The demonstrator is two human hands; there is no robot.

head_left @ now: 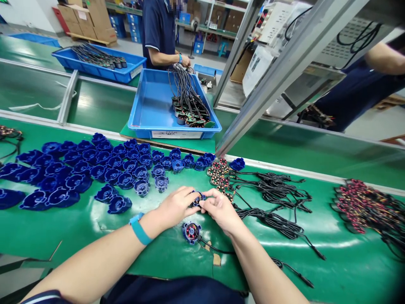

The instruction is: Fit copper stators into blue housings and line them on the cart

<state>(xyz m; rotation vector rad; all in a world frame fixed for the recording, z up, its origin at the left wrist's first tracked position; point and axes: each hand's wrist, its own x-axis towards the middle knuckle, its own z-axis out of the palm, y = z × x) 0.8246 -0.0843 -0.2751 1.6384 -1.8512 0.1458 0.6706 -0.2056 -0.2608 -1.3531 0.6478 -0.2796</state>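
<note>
My left hand [177, 206] and my right hand [220, 210] meet over the middle of the bench. Between their fingertips is a small dark blue plastic housing [198, 198], with some dark wiring visible in it. Both hands are closed on its sides, and the fingers partly hide it. Just below them on the bench lies another blue housing [191, 232] with a round part and red wires inside. A black cable [218, 250] runs from it to the right, passing under my right forearm. Beyond my right hand sit several copper-wound motor stators [218, 171] with black cables.
Many blue housings [104, 158] cover the bench's left half. Coiled black cables [272, 190] lie to the right, then a heap of red-tipped wired parts [357, 202]. A blue tray [152, 99] holds wired circuit boards. A metal post [278, 80] slants upward; a co-worker [160, 33] stands behind.
</note>
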